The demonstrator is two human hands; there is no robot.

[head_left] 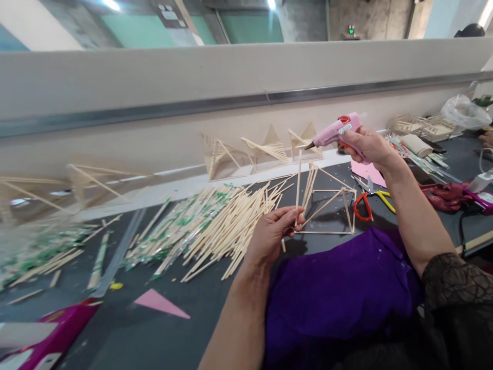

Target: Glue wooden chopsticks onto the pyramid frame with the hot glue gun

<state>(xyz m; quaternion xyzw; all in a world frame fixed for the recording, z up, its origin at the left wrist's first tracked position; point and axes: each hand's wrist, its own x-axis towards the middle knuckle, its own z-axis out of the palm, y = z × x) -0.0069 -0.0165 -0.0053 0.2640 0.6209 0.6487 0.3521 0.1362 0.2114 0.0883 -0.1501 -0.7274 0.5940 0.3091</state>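
Stick [299, 181] looking light, brittle; left hand [276, 229] pinching lower end, best hold; right hand [366, 145] gripping glue gun [330, 133], contact unclear

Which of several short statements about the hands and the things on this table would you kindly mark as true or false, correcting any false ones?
1. The right hand grips a pink glue gun. True.
2. The left hand lies flat with nothing in its fingers. False: it pinches a thin wooden stick.
3. In the picture, the scissors lie to the left of the wooden frame. False: they lie to its right.
4. The scissors have one red and one yellow handle. True.
5. The pink triangular piece lies on the dark table. True.
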